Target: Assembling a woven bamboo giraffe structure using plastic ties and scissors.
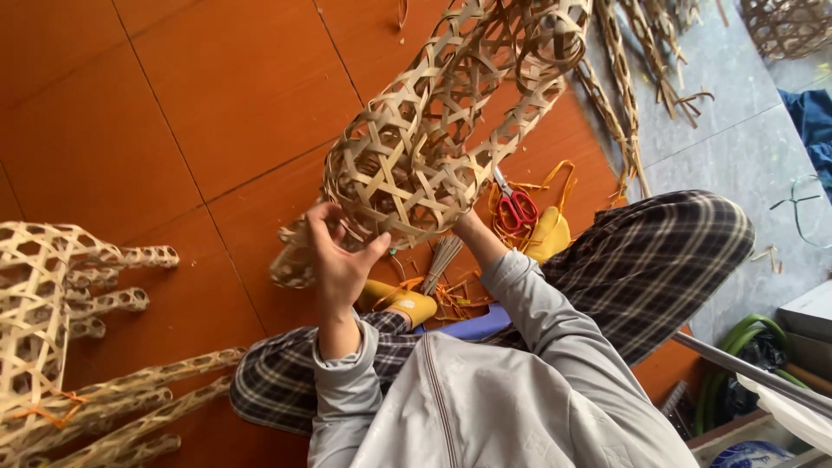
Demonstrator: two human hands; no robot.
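Red-handled scissors (518,206) lie on the orange floor (173,113) right of centre, among orange strips (555,173). Another woven bamboo frame (52,321) fills the lower left. Loose bamboo strips (637,78) lie at the upper right, and a green hose (737,347) coils at the lower right.

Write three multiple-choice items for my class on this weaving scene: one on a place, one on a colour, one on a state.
1. Where do the scissors lie?
A. on the floor beside the woven bamboo piece
B. in the left hand
C. on the grey pavement

2. What colour are the scissor handles?
A. blue
B. red
C. green

3. How is the left hand placed?
A. flat on the floor
B. raised, fingers at the lower edge of the woven piece
C. inside a pocket

Answers: 1 A, they rest on the orange floor just right of the piece. 2 B, the loops are red. 3 B, its fingers meet the weave.
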